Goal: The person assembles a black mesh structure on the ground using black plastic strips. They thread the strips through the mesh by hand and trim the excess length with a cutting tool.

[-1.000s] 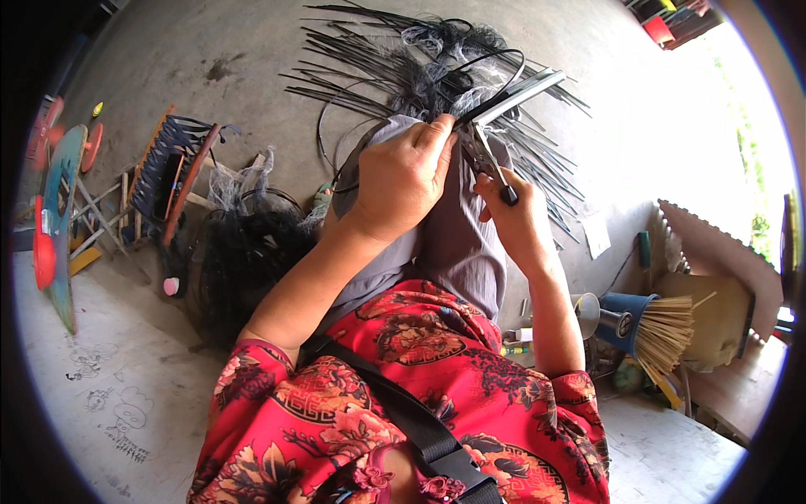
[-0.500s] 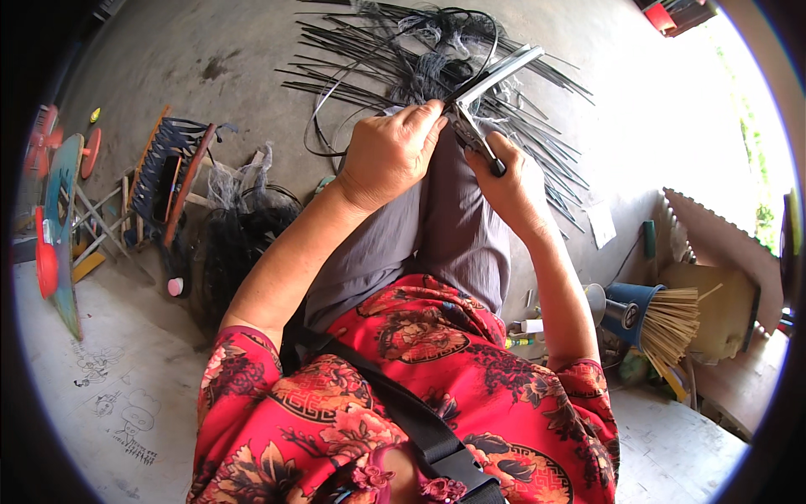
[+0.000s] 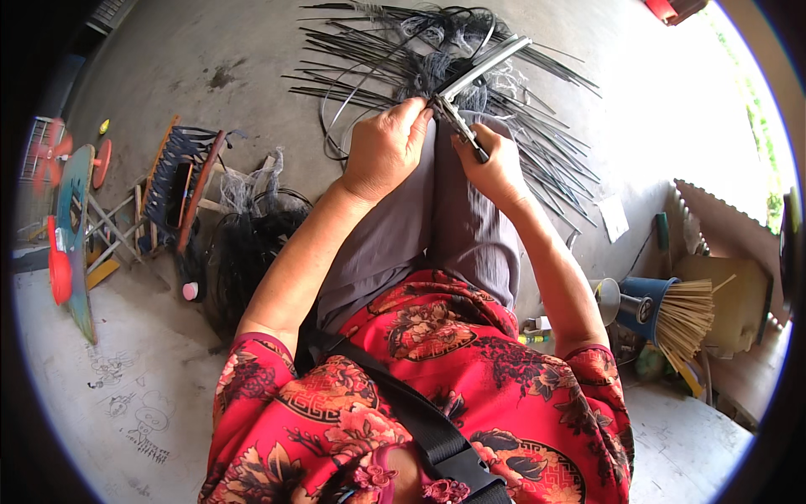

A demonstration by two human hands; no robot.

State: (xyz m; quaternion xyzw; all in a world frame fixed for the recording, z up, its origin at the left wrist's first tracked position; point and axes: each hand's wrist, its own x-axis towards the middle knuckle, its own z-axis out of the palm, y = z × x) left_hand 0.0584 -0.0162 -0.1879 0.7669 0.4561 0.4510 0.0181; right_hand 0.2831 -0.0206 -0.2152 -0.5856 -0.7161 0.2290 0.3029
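Observation:
My right hand (image 3: 494,168) is wrapped round the dark handle of a silver stapling plier (image 3: 483,71) with a long, straight rail. The rail slants up and to the right, over a pile of thin black strips. At the near end of the tool, where its jaws are, my left hand (image 3: 386,149) is closed in a pinch. A thin dark cord or strip seems to run from these fingers, but the fingers hide what they grip. Both hands are above my knees in grey trousers (image 3: 378,244).
Thin black strips (image 3: 537,172) and tangled dark netting (image 3: 432,71) lie on the concrete floor ahead. On the left stand a woven folding stool (image 3: 189,168) and a red-bladed fan (image 3: 52,155). A blue bucket (image 3: 642,307) of thin wooden sticks (image 3: 688,319) is at the right.
The plier and both hands have shifted slightly left and lower. My right hand has come a little closer to my left. The whole view has tilted slightly.

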